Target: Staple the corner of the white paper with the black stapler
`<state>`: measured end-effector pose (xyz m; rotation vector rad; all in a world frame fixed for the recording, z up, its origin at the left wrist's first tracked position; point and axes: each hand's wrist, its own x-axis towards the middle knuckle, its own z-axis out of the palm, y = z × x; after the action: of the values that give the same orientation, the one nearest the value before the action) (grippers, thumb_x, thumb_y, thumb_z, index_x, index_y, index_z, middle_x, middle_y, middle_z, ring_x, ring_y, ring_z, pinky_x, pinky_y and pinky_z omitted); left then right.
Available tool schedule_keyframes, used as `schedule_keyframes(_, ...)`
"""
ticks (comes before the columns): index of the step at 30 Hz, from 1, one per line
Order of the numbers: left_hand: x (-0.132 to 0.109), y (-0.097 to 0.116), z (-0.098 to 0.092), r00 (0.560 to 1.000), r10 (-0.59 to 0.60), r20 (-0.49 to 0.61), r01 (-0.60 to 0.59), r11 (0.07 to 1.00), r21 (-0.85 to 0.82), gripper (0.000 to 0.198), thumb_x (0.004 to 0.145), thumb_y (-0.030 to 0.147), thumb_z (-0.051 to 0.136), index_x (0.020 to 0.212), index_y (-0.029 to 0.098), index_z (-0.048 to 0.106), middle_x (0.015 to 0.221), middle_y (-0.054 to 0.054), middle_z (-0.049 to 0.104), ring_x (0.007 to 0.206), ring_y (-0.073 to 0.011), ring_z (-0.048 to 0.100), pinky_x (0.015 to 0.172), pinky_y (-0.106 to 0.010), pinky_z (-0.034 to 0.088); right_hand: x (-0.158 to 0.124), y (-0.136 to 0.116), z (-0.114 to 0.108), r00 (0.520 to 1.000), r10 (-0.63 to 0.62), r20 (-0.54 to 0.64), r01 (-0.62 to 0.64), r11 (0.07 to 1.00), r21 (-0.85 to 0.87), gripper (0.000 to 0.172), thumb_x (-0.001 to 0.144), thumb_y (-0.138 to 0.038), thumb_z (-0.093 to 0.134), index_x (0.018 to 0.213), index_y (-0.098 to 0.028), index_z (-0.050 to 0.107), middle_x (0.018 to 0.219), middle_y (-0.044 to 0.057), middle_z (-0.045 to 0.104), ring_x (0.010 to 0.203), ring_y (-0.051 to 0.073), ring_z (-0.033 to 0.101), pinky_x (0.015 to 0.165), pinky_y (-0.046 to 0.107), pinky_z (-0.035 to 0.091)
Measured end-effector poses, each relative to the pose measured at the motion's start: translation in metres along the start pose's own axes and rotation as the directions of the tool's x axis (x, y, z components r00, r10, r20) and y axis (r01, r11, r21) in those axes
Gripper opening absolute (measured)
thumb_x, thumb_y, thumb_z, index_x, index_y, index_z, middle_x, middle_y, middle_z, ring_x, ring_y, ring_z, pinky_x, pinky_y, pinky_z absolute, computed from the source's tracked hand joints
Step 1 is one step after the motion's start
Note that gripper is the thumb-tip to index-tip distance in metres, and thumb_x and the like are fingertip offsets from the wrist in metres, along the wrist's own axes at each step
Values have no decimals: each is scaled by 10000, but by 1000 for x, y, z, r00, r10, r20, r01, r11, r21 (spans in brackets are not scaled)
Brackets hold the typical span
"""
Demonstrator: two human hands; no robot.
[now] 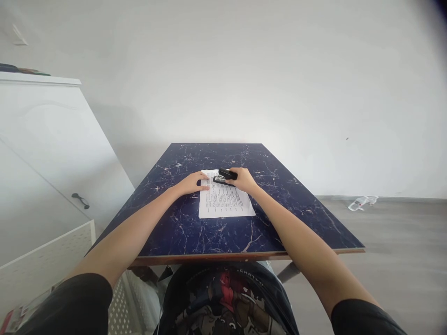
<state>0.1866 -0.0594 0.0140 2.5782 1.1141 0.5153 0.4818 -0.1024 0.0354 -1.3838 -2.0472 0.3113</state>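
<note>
Printed paper [225, 202] lies on the dark blue marbled table, its lines of text facing up; whether it is one sheet or a stack I cannot tell. My right hand [243, 179] grips a black stapler [226, 175] over the upper part of the paper. The stapler's jaws point left and stand apart, with a bit of metal showing between them. At the paper's left edge rests my left hand [194, 183], thumb and fingers spread, fingertips touching the sheet.
The table [216, 237] has a brown front edge close to my body. A white cabinet [45, 153] with a dark handle stands at the left, a white wall [223, 70] behind. Clear plastic packaging [361, 203] lies on the grey floor at the right.
</note>
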Motion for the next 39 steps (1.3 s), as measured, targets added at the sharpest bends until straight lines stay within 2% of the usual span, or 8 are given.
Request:
schedule_keyframes(15, 2, 3, 4, 999, 37, -4, -37, 999, 0, 599, 898, 628, 668, 1340, 224, 695, 1452, -141, 622, 1330, -347, 584, 1141, -509, 437, 3, 2, 6, 995, -49, 87, 46, 998, 33, 377, 798, -309, 861, 1151, -221, 762, 1134, 102, 778, 1008, 272, 724, 890, 365, 547)
schedule_keyframes(18, 2, 2, 4, 999, 45, 2, -45, 999, 15, 601, 910, 629, 650, 1347, 217, 690, 1451, -139, 620, 1327, -339, 588, 1150, -502, 431, 4, 9, -5, 999, -27, 22, 24, 995, 99, 399, 858, -413, 795, 1204, -220, 742, 1211, 102, 755, 1070, 265, 701, 898, 352, 542)
schedule_keyframes(20, 2, 1, 4, 999, 52, 1, -52, 999, 15, 605, 910, 635, 648, 1347, 220, 691, 1447, -136, 622, 1320, -336, 593, 1149, -499, 434, 4, 15, -15, 995, 83, -53, -74, 985, 157, 331, 956, -443, 664, 1174, -209, 750, 1177, 95, 762, 976, 236, 711, 839, 328, 543)
schedule_keyframes(22, 2, 0, 5, 998, 57, 0, -57, 998, 12, 611, 906, 646, 648, 1346, 225, 692, 1441, -131, 626, 1312, -333, 599, 1143, -496, 442, 3, 19, -23, 963, 267, -27, -248, 925, 288, 371, 1038, -452, 512, 1131, -183, 750, 1148, 104, 767, 736, 177, 687, 700, 295, 536)
schedule_keyframes(25, 2, 0, 4, 999, 53, 1, -53, 999, 13, 623, 902, 657, 646, 1349, 226, 691, 1440, -129, 627, 1314, -333, 595, 1141, -498, 443, 0, 18, -30, 859, 456, 233, -508, 698, 505, 453, 1083, -465, 385, 1169, -160, 708, 1281, 154, 719, 490, 102, 559, 507, 271, 483)
schedule_keyframes(29, 1, 1, 4, 999, 46, 2, -47, 999, 25, 622, 904, 661, 641, 1344, 224, 692, 1458, -129, 617, 1336, -333, 578, 1149, -489, 432, -4, 4, -26, 728, 493, 476, -682, 457, 571, 394, 1070, -423, 432, 1290, -168, 636, 1412, 208, 625, 561, 140, 667, 464, 272, 524)
schedule_keyframes(34, 2, 1, 5, 999, 49, -15, -49, 999, 8, 598, 886, 647, 668, 1309, 226, 713, 1443, -139, 629, 1331, -344, 583, 1144, -497, 433, -5, -6, -12, 701, 523, 485, -694, 343, 633, 395, 1048, -312, 484, 1406, -150, 533, 1434, 234, 568, 792, 231, 784, 587, 300, 638)
schedule_keyframes(39, 2, 1, 5, 998, 64, -21, -64, 998, 5, 595, 883, 649, 668, 1299, 227, 716, 1425, -141, 640, 1308, -336, 600, 1130, -486, 439, -4, -2, -5, 707, 518, 481, -679, 309, 666, 406, 1050, -307, 505, 1420, -139, 501, 1370, 233, 604, 852, 235, 793, 789, 378, 677)
